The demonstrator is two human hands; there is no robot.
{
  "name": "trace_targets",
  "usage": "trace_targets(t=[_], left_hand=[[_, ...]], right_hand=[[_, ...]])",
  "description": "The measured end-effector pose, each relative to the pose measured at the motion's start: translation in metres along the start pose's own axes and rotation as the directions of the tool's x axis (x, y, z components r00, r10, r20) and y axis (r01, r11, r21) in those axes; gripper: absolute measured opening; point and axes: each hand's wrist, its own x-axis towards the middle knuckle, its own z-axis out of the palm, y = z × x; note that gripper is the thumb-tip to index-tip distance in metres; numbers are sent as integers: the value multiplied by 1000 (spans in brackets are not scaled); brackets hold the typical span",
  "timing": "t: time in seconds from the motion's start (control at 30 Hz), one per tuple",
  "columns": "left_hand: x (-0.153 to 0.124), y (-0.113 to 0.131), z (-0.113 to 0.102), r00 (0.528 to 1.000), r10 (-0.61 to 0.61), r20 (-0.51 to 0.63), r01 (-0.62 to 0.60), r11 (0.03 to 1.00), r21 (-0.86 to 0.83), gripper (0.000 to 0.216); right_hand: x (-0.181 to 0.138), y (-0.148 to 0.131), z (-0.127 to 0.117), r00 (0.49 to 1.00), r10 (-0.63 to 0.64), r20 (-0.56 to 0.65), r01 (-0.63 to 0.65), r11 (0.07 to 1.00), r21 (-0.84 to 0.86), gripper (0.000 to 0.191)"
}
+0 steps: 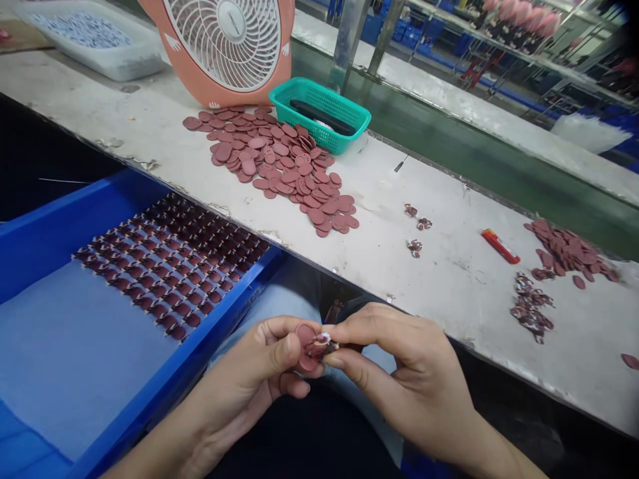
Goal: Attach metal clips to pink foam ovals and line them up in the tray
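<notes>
Over my lap, my left hand [272,362] pinches a reddish-brown oval disc [305,334] between thumb and fingers. My right hand [399,369] closes thumb and forefinger on a small painted figurine [322,344] with white and brown parts. The figurine lies against the disc's face; whether the two are joined I cannot tell. On the table ahead spreads a big pile of similar oval discs [284,159]. A few loose figurines [414,247] lie to its right, and a cluster of figurines [533,306] sits further right, below a smaller disc pile [569,246].
A blue tray [269,266] at my left holds rows of disc-and-figurine pieces [174,266] on a pale sheet. On the table [439,293] stand an orange fan [184,73], a green basket [357,126] and a white tub [130,63]. A red tube [500,246] lies at right.
</notes>
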Motion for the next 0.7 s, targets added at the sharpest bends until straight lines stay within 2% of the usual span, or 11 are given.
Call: trace_targets(t=[0.23, 0.47, 0.7], left_hand=[[0, -2, -1, 1000, -5, -9, 5, 1000, -7, 36], [1, -4, -2, 999, -20, 41, 20, 1000, -13, 36], [1, -4, 0, 999, -38, -11, 38, 999, -9, 34]], right_hand=[[-1, -1, -2, 999, 6, 36, -6, 1000, 2, 28], [1, -1, -5, 996, -32, 85, 33, 999, -19, 22], [3, -5, -6, 989, -82, 125, 93, 992, -87, 19]])
